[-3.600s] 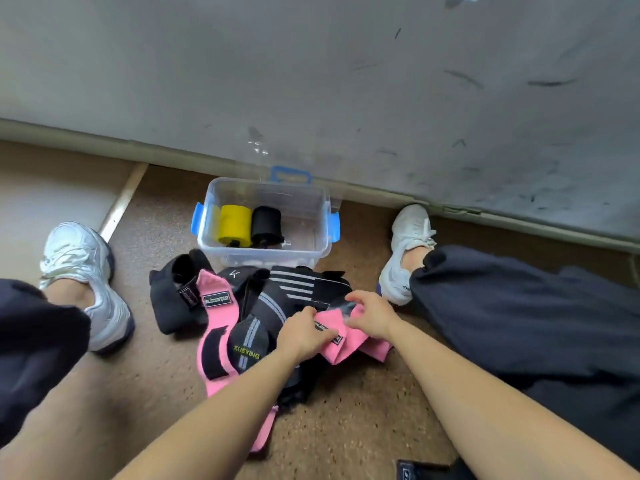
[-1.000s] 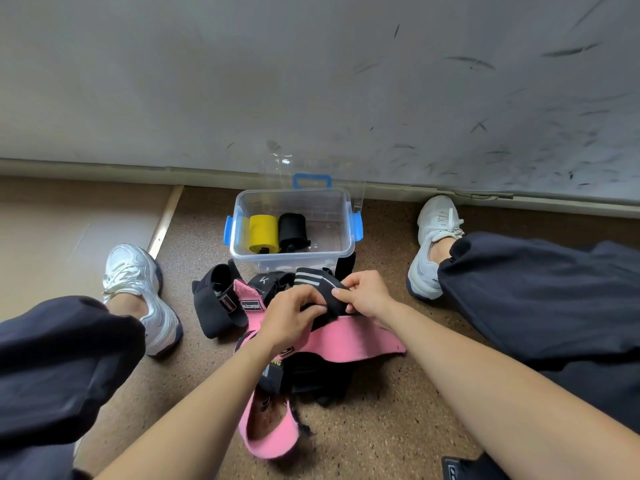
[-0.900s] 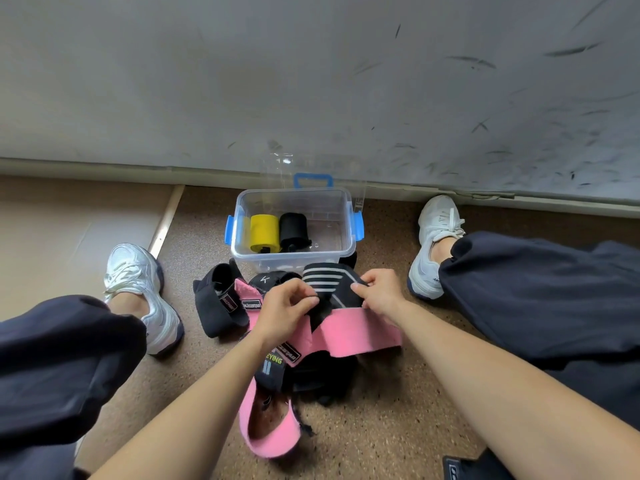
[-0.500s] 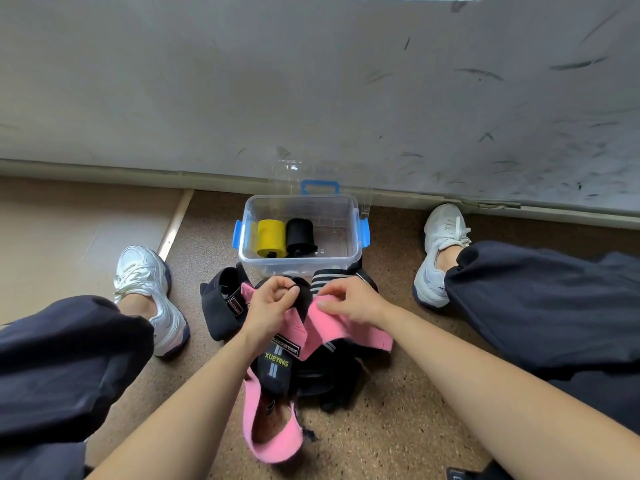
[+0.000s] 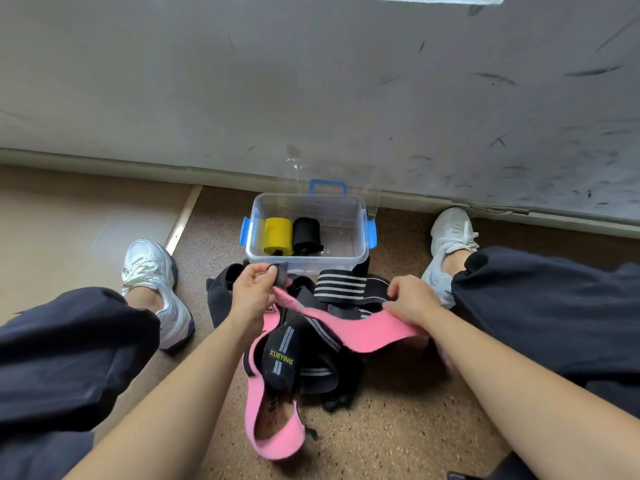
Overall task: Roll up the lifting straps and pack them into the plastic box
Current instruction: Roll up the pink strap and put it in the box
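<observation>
A clear plastic box [image 5: 360, 233] with blue latches stands on the floor by the wall. Inside it lie a rolled yellow strap [image 5: 277, 235] and a rolled black strap [image 5: 305, 234]. In front of the box sits a heap of loose black straps [image 5: 341, 287], some with white stripes. A pink strap [image 5: 360, 332] stretches across the heap between my hands. My left hand [image 5: 254, 294] pinches its dark end tab, raised near the box's front. My right hand [image 5: 410, 299] grips the pink strap further along, to the right. Another pink strap [image 5: 273, 436] loops toward me.
I sit on a speckled brown floor with legs spread. White shoes lie left [image 5: 152, 282] and right [image 5: 446, 247] of the heap. The box's clear lid [image 5: 329, 174] leans on the scuffed grey wall. A dark object [image 5: 460, 475] sits at the bottom edge.
My hands have drawn apart, stretching the pink strap out between them. My left hand went up toward the box with the end tab; my right hand slid right.
</observation>
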